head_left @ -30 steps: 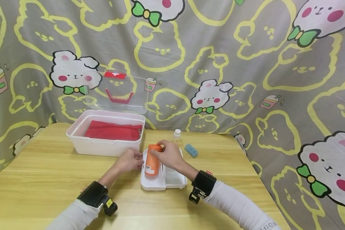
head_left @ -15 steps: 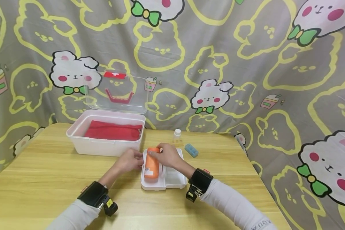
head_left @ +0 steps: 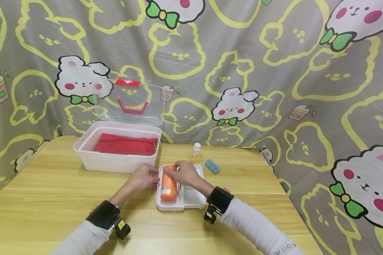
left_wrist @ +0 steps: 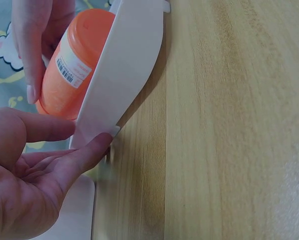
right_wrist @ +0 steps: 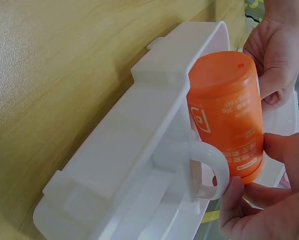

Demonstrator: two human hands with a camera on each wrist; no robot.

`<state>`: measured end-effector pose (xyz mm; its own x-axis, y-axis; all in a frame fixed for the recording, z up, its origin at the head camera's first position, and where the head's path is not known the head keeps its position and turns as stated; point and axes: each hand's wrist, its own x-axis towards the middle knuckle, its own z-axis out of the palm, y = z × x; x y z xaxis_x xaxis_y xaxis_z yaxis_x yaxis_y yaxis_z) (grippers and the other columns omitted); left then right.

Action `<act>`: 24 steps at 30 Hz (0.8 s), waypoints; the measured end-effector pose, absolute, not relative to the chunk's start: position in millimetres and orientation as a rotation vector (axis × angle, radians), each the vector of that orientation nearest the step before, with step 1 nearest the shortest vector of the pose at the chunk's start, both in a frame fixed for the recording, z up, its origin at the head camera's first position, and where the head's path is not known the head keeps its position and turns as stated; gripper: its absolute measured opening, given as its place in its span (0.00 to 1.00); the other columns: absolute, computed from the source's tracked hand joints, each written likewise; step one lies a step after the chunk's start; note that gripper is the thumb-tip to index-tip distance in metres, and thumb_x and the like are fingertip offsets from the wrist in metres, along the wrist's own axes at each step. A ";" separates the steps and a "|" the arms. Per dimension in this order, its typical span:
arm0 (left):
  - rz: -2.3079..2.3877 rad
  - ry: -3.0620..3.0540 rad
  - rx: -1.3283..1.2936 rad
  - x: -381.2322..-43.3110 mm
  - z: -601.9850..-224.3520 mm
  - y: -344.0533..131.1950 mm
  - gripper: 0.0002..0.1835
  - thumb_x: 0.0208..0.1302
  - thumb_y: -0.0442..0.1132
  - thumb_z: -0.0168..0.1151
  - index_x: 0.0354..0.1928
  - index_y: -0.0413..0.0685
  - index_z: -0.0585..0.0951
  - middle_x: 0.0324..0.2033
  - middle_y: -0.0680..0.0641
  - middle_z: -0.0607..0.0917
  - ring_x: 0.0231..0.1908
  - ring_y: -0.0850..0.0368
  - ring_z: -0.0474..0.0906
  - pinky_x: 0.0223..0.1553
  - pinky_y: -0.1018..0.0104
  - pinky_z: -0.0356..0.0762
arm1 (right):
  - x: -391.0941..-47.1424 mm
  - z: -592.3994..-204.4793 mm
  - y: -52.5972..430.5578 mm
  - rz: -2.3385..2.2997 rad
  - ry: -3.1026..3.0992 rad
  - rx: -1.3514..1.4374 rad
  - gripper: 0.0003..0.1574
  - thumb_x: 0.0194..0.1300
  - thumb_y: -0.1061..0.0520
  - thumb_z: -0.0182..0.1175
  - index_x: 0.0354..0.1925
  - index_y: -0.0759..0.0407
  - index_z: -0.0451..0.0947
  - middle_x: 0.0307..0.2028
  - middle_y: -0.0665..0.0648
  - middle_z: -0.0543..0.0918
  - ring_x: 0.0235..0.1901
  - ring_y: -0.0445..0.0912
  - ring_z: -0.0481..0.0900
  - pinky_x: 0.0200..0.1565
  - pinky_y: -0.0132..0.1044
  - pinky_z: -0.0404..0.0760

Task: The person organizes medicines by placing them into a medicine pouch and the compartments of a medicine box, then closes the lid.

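My right hand (head_left: 188, 173) holds an orange medicine bottle (head_left: 169, 186) by its far end, thumb and fingers on opposite sides. The bottle lies lengthwise in the left compartment of a white plastic tray (head_left: 195, 199) with two sections. Printing shows on its side in the right wrist view, and a barcode label (left_wrist: 72, 70) in the left wrist view. A small white loop handle (right_wrist: 214, 160) stands up from the tray beside the bottle. With thumb and fingers, my left hand (head_left: 145, 177) pinches the tray's left rim.
Behind on the left stands a white box (head_left: 115, 163) holding a red zip pouch (head_left: 124, 144), its clear lid (head_left: 153, 106) raised. A small white-capped bottle (head_left: 196, 148), a yellowish pill case (head_left: 196, 158) and a blue block-shaped item (head_left: 212, 166) sit beyond the tray.
The orange bottle's far end has come down, so it lies flatter in the tray's left compartment. My right hand has shifted slightly left and down with it; the left hand stays put.
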<state>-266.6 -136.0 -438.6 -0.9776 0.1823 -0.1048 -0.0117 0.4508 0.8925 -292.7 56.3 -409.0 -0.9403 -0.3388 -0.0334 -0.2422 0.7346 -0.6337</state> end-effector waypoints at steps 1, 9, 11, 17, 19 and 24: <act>1.547 2.516 0.155 -266.7 -438.7 -136.1 0.22 0.63 0.25 0.62 0.57 0.18 0.76 0.48 0.26 0.85 0.43 0.42 0.89 0.41 0.56 0.88 | -292.5 -409.0 56.2 -0.986 2.786 -0.466 0.25 0.66 0.39 0.65 0.40 0.60 0.84 0.27 0.51 0.81 0.25 0.42 0.74 0.24 0.31 0.70; 1.513 2.553 0.156 -267.0 -438.8 -136.3 0.21 0.63 0.26 0.63 0.56 0.19 0.77 0.47 0.27 0.86 0.43 0.44 0.89 0.41 0.57 0.88 | -290.4 -407.5 57.1 -0.976 2.749 -0.457 0.24 0.68 0.45 0.63 0.51 0.62 0.82 0.39 0.58 0.86 0.34 0.45 0.79 0.29 0.33 0.76; 1.517 2.549 0.160 -266.8 -437.8 -136.0 0.21 0.63 0.26 0.63 0.56 0.19 0.77 0.47 0.27 0.86 0.43 0.43 0.89 0.41 0.57 0.88 | -290.4 -407.3 57.5 -0.977 2.746 -0.466 0.25 0.68 0.45 0.63 0.53 0.62 0.81 0.41 0.59 0.86 0.36 0.46 0.80 0.30 0.34 0.77; 1.506 2.550 0.142 -267.5 -439.1 -135.7 0.21 0.63 0.26 0.63 0.56 0.20 0.77 0.45 0.28 0.87 0.40 0.46 0.89 0.40 0.58 0.88 | -292.8 -403.9 62.9 -0.999 2.767 -0.456 0.26 0.69 0.46 0.62 0.56 0.62 0.80 0.45 0.61 0.86 0.42 0.50 0.83 0.35 0.36 0.80; 1.502 2.556 0.137 -267.6 -439.6 -135.8 0.21 0.62 0.26 0.63 0.56 0.20 0.77 0.45 0.29 0.87 0.40 0.47 0.89 0.40 0.59 0.88 | -295.8 -402.0 67.5 -1.015 2.792 -0.459 0.26 0.69 0.46 0.62 0.57 0.63 0.80 0.44 0.62 0.87 0.41 0.50 0.84 0.34 0.36 0.81; 1.521 2.540 0.120 -267.9 -440.4 -136.2 0.21 0.63 0.26 0.63 0.57 0.20 0.77 0.46 0.29 0.86 0.40 0.47 0.89 0.40 0.59 0.88 | -306.2 -395.6 84.4 -1.051 2.893 -0.444 0.24 0.69 0.48 0.62 0.54 0.64 0.81 0.42 0.63 0.87 0.36 0.49 0.84 0.32 0.35 0.80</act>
